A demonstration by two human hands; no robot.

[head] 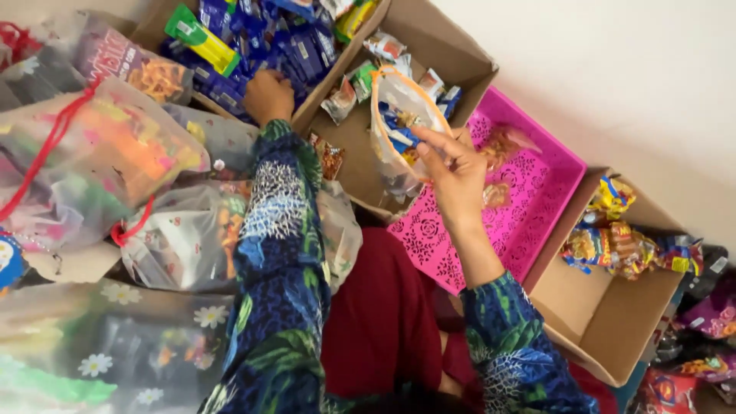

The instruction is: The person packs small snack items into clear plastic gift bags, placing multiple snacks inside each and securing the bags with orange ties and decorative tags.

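In right hand [452, 172], clear bag [399, 126]

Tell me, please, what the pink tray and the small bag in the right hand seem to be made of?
The pink tray looks like rigid moulded plastic: uniform glossy colour with a cut-out lace pattern. The small bag held by the right hand seems thin clear plastic film, since sweets show through.

I am sitting on a pale floor [613, 69] at home, it seems, in a spot given over to packing treats. Open cardboard boxes [437, 46] of wrapped snacks [621, 245] ring me, a pink plastic tray [529, 199] lies among them, and filled drawstring goodie bags [100, 153] pile up at my left.
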